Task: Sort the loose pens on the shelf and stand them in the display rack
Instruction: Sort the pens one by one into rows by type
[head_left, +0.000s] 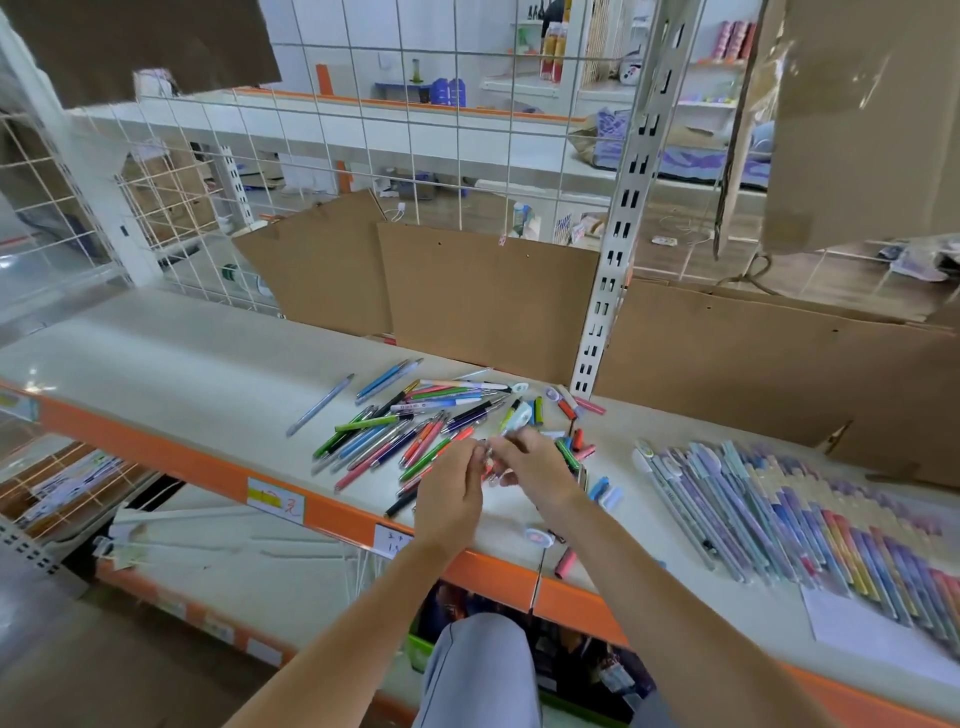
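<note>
Pens (405, 431), loose and mixed in colour, lie scattered mid-shelf (182, 374). Your left hand (451, 493) and right hand (535, 462) meet above them, fingers curled together around a small blurred item you cannot identify. Packaged pens (779, 509) lie in a row to the right.

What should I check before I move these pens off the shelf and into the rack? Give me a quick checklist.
1. Left hand grip on something small: cannot tell, blurred.
2. Right hand grip: cannot tell, blurred.
3. Loose pens within reach: ok.
4. Display rack in view: not ok, none seen.
5. Pink pen at the shelf front edge: not ok, may roll off.
6. Sorted row of pens apart from pile: ok.
</note>
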